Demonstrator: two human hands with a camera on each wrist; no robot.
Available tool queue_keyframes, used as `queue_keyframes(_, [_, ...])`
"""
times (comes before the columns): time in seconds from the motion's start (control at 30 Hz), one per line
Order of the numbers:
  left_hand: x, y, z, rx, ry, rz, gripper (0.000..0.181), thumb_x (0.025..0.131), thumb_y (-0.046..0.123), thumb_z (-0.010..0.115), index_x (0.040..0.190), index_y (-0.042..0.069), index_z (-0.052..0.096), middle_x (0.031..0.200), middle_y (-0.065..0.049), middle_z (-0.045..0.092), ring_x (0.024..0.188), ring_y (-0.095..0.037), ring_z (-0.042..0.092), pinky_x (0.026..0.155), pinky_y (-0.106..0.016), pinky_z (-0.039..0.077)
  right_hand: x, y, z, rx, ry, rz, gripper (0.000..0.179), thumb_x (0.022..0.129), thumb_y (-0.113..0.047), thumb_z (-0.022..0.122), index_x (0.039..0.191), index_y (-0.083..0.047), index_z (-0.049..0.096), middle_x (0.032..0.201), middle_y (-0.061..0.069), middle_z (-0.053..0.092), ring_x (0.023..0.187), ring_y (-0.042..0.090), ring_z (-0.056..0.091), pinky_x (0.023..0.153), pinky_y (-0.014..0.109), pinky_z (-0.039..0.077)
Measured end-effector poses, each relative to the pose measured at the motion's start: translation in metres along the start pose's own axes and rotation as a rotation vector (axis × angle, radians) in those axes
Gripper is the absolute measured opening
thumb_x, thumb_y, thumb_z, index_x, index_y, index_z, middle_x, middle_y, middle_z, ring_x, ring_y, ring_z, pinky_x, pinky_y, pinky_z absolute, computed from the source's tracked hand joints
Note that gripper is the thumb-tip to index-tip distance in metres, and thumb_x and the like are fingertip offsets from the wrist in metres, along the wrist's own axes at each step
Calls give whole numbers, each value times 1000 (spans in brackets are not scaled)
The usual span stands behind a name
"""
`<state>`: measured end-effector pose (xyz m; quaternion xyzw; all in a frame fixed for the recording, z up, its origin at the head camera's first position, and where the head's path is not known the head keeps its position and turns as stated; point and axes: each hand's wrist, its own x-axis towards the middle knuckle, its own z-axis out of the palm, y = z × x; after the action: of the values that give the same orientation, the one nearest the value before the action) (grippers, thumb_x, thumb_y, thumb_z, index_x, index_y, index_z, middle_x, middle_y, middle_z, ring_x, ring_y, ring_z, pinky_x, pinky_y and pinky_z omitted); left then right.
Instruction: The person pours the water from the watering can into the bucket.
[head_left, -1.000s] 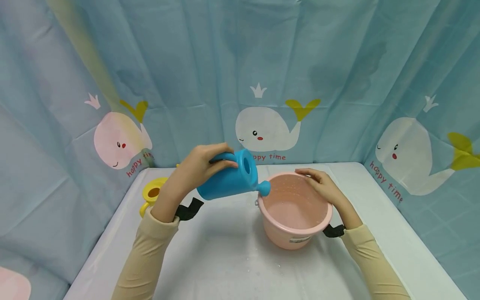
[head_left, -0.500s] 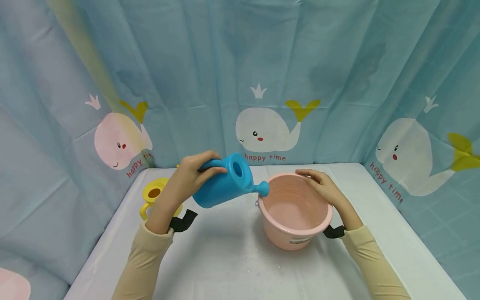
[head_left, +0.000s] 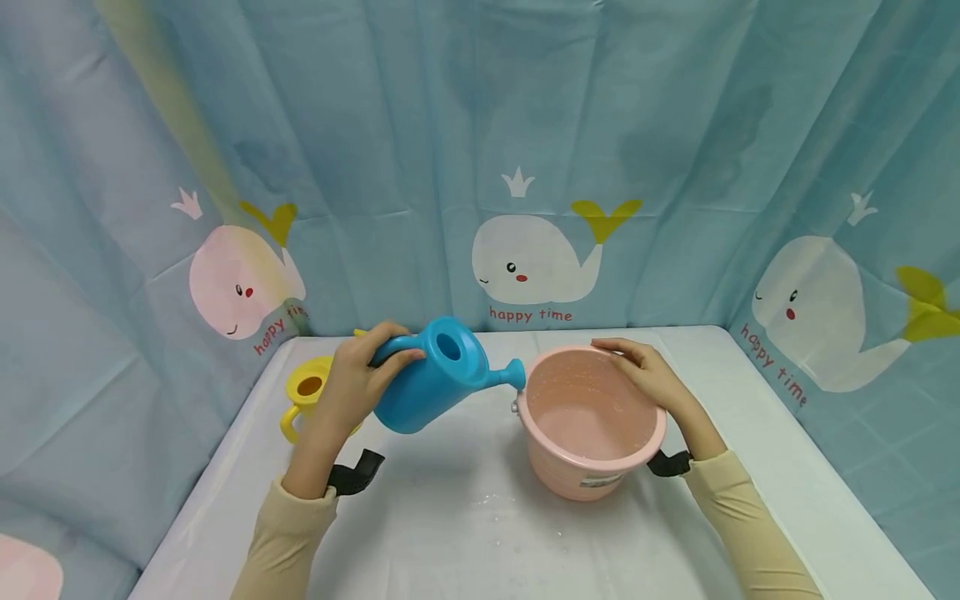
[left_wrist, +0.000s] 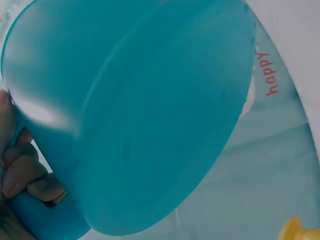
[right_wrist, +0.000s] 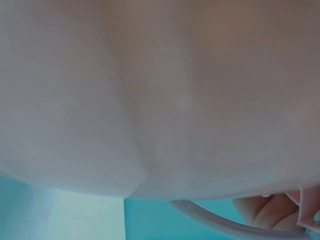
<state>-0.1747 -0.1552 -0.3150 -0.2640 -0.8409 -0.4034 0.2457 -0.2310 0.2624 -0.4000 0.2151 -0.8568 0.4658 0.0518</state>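
In the head view my left hand (head_left: pixel 352 383) grips the handle of a blue watering can (head_left: pixel 427 387), held above the table and tilted to the right. Its spout head comes close to the left rim of a pink bucket (head_left: pixel 558 475). The left wrist view is mostly filled by the can's base (left_wrist: pixel 160 135), with curled fingers (left_wrist: pixel 25 175) around the handle. My right hand (head_left: pixel 645 379) holds the bucket's far right rim. In the right wrist view the bucket wall (right_wrist: pixel 160 100) hides most of that hand; some fingers (right_wrist: pixel 272 210) show under the rim.
A yellow watering can (head_left: pixel 292 425) stands at the left, partly hidden behind my left arm. Water drops (head_left: pixel 495 500) lie on the white table (head_left: pixel 450 550) in front of the bucket. A blue whale-print curtain (head_left: pixel 420 167) encloses the back and sides.
My left hand has moved left and down with the blue watering can, which has tipped back and now leans less. More drops show on the table. My right hand and the bucket have stayed put.
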Motion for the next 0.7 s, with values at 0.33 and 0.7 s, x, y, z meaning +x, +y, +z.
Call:
queue_keyframes(0.33, [-19, -17, 8, -36, 111, -77, 18, 82, 14, 68, 97, 7, 60, 92, -9, 66, 87, -26, 63, 82, -52, 50, -1, -1, -1, 9, -2, 9, 32, 98, -16, 47, 127, -6, 55, 127, 14, 56, 113, 30, 56, 83, 14, 45])
queue_keyframes(0.7, [-34, -28, 20, -42, 155, -137, 18, 85, 16, 67, 97, 8, 56, 88, -7, 65, 83, -23, 62, 82, -50, 50, 0, 0, -1, 15, -5, 6, 32, 98, -16, 47, 128, -6, 55, 127, 14, 56, 110, 30, 57, 82, 19, 48])
